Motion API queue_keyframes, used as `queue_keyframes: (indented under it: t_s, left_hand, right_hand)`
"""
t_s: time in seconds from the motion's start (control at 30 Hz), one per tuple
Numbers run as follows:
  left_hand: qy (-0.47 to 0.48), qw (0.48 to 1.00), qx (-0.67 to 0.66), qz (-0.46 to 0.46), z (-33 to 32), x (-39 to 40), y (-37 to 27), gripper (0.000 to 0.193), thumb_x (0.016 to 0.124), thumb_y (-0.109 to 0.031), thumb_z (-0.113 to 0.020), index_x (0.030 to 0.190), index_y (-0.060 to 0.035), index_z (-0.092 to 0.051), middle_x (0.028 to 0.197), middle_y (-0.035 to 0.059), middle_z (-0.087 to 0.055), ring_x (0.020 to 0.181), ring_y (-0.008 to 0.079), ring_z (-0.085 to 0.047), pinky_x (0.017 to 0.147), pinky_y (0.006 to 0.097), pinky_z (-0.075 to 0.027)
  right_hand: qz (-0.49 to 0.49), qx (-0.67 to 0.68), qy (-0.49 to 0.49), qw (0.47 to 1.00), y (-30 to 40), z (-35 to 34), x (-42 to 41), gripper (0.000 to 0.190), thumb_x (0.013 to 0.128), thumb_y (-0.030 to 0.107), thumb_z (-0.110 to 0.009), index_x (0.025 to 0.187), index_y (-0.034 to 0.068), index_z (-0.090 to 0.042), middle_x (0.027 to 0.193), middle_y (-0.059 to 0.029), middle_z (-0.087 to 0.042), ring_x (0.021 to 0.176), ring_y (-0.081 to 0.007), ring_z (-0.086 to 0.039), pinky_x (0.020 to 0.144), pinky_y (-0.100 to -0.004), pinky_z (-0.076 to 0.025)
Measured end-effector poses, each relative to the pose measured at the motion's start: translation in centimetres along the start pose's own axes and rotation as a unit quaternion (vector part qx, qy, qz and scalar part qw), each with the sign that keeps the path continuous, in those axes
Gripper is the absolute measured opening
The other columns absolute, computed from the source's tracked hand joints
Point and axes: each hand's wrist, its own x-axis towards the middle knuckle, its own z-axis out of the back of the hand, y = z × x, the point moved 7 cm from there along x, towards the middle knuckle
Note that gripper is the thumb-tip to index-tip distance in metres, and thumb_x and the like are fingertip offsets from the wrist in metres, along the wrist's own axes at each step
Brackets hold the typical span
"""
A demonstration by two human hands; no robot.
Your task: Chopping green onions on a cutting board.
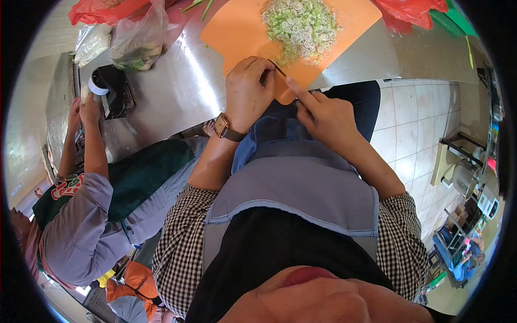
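A dark, thin blade, apparently a knife (278,68) seen nearly edge-on, spans the gap between my hands above an orange cutting mat (238,28). My right hand (329,115) is curled at its near end, index finger stretched along it; the handle is hidden. At the far end, the curled thumb and fingers of my left hand (250,87) meet the blade. Whether they pinch it or a small scrap is unclear. Just beyond the blade lies a heap of sliced scallion (303,28), pale green and white rings, with loose rings around it.
The mat rests on a metal table (194,80), its near corner overhanging the edge. Plastic bags of vegetables (139,48) and a black tape dispenser (115,91) stand left. A co-worker's hands (89,109) are at the dispenser. Red plastic bags (412,12) lie at far right.
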Motion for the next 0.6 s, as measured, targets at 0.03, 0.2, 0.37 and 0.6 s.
queue_keyframes:
  t_s: [0.03,0.2,0.37,0.6]
  left_hand:
    - [-0.001,1.000,-0.002,-0.008,0.0,0.1,-0.1,0.007,0.083,0.000,-0.073,0.090,-0.0006,-0.071,0.081,0.0100,-0.070,0.065,0.0214,-0.070,0.062,0.0311,-0.055]
    - [-0.002,1.000,-0.009,0.015,0.1,-0.4,0.5,0.007,0.083,0.000,-0.073,0.090,-0.0009,-0.071,0.080,0.0098,-0.070,0.065,0.0216,-0.070,0.062,0.0311,-0.055]
    - [-0.004,1.000,0.001,0.003,0.0,-0.2,0.3,0.006,0.084,-0.001,-0.073,0.090,-0.0012,-0.071,0.080,0.0095,-0.070,0.065,0.0215,-0.070,0.062,0.0313,-0.055]
    - [-0.003,1.000,-0.009,0.012,0.2,-0.4,0.4,0.008,0.083,-0.001,-0.074,0.090,-0.0012,-0.072,0.083,0.0106,-0.071,0.068,0.0227,-0.070,0.063,0.0320,-0.056]
  right_hand:
    - [0.015,-0.017,-0.014,1.000,0.1,-0.2,0.1,0.060,0.090,0.019,-0.068,0.148,0.022,-0.054,0.067,-0.0030,-0.060,0.048,-0.0223,-0.061,0.044,-0.0366,-0.050]
    - [-0.020,-0.009,0.036,0.999,-0.1,0.6,-2.0,0.058,0.090,0.019,-0.068,0.147,0.022,-0.055,0.066,-0.0030,-0.060,0.048,-0.0224,-0.061,0.044,-0.0370,-0.050]
    - [-0.006,0.015,-0.004,1.000,0.4,0.8,-0.4,0.059,0.089,0.019,-0.069,0.146,0.023,-0.056,0.064,-0.0027,-0.059,0.047,-0.0222,-0.060,0.043,-0.0371,-0.050]
    - [-0.022,-0.016,0.043,0.999,-0.1,0.6,-1.9,0.063,0.091,0.019,-0.068,0.151,0.025,-0.051,0.067,-0.0034,-0.059,0.049,-0.0226,-0.060,0.046,-0.0369,-0.049]
